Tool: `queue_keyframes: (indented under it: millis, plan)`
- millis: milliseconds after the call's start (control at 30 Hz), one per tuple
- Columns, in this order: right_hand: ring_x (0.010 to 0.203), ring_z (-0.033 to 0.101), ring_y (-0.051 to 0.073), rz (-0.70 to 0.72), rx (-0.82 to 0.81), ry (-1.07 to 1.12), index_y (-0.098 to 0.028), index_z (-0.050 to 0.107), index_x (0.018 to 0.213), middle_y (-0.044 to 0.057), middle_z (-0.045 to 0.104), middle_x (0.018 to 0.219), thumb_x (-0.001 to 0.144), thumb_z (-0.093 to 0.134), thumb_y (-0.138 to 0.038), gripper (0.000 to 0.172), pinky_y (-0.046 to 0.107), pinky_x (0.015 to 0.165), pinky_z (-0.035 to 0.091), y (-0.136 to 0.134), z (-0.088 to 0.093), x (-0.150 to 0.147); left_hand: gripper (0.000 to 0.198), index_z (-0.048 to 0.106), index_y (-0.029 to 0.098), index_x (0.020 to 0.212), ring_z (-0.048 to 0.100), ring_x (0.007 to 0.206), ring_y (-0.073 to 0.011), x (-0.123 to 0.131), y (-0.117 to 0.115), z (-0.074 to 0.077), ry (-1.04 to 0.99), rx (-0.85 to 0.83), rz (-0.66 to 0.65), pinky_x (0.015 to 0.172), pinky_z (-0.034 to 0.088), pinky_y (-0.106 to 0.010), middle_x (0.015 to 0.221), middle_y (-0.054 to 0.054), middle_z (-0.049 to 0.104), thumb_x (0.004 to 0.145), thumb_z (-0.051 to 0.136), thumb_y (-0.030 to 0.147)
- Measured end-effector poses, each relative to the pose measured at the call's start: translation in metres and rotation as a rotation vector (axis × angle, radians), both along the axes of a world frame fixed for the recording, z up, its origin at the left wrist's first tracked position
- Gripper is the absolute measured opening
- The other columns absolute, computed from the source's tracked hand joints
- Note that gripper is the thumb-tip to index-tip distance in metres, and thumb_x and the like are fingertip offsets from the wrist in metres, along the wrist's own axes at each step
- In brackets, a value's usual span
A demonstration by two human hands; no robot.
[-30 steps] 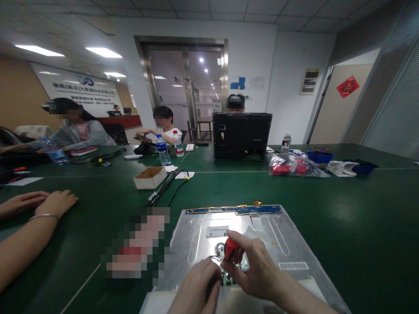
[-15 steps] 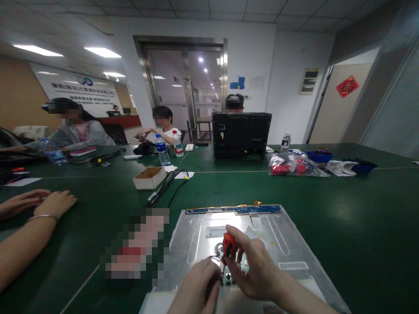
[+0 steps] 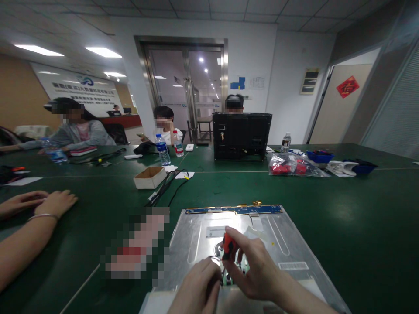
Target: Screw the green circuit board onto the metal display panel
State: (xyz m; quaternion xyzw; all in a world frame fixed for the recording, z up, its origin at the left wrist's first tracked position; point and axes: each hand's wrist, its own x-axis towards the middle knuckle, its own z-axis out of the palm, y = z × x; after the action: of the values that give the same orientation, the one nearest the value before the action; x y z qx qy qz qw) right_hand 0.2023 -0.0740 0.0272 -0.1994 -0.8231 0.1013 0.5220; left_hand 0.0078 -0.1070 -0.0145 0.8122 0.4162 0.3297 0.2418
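My right hand (image 3: 258, 268) grips the red and black handle of a small screwdriver (image 3: 229, 246), held nearly upright. Its shaft points down at a green circuit board (image 3: 228, 281) on the metal back of a display panel (image 3: 193, 248). Beside the shaft, my left hand (image 3: 200, 281) rests on the panel with its fingers curled; whatever they pinch is hidden. A narrow blue circuit strip (image 3: 225, 211) runs along the panel's far edge. Both hands cover part of the green board.
Left of the panel lies a pixelated pink object (image 3: 142, 244). Behind it are black cables (image 3: 163, 187) and an open cardboard box (image 3: 149, 178). Another person's hands (image 3: 54, 204) rest at the left. Farther back stand bottles (image 3: 163, 150), a black monitor casing (image 3: 242, 136) and a plastic bag (image 3: 291, 165).
The screwdriver handle has turned slightly in my right fingers; my left hand has stayed in place. Across the table, a seated person has raised one hand toward the head.
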Motion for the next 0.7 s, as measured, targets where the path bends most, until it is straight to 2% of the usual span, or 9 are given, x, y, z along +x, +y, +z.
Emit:
queue_keyframes:
  millis: [167,300,467,700]
  plan:
    - [0.061,0.068,0.016,-0.010,-0.001,0.000,-0.021,0.031,0.154,0.005,0.074,0.093,0.088,0.049,-0.009,0.069,0.026,0.055,0.056,-0.0022,0.0014,0.0010,0.017,0.060,0.021,0.091,0.065,0.086,-0.0235,-0.0009,0.0002,-0.0012,0.023,-0.020,-0.002,0.078,0.048,-0.031,0.096,-0.008,0.069,0.089,0.048,0.009]
    - [0.057,0.067,0.015,-0.056,0.016,-0.006,-0.023,0.030,0.153,0.002,0.075,0.089,0.091,0.050,-0.011,0.066,0.025,0.054,0.055,-0.0026,-0.0007,0.0009,0.016,0.060,0.021,0.092,0.065,0.087,-0.0241,-0.0012,0.0012,-0.0044,0.017,-0.012,-0.001,0.079,0.050,-0.031,0.096,-0.009,0.069,0.088,0.049,0.010]
    - [0.054,0.065,0.013,-0.081,0.033,-0.019,-0.027,0.034,0.150,0.001,0.075,0.090,0.095,0.055,-0.018,0.059,0.023,0.053,0.053,-0.0014,-0.0037,0.0004,0.024,0.064,0.022,0.104,0.068,0.094,-0.0259,-0.0010,0.0029,-0.0064,-0.022,0.021,-0.017,0.084,0.054,-0.032,0.103,-0.010,0.071,0.088,0.051,0.011]
    - [0.061,0.068,0.017,0.019,0.009,-0.015,-0.020,0.030,0.155,0.006,0.075,0.092,0.093,0.050,-0.015,0.065,0.027,0.056,0.056,-0.0006,-0.0010,0.0022,0.013,0.060,0.021,0.093,0.065,0.089,-0.0260,-0.0014,0.0040,-0.0065,0.025,-0.003,-0.024,0.081,0.052,-0.032,0.096,-0.011,0.069,0.090,0.049,0.015]
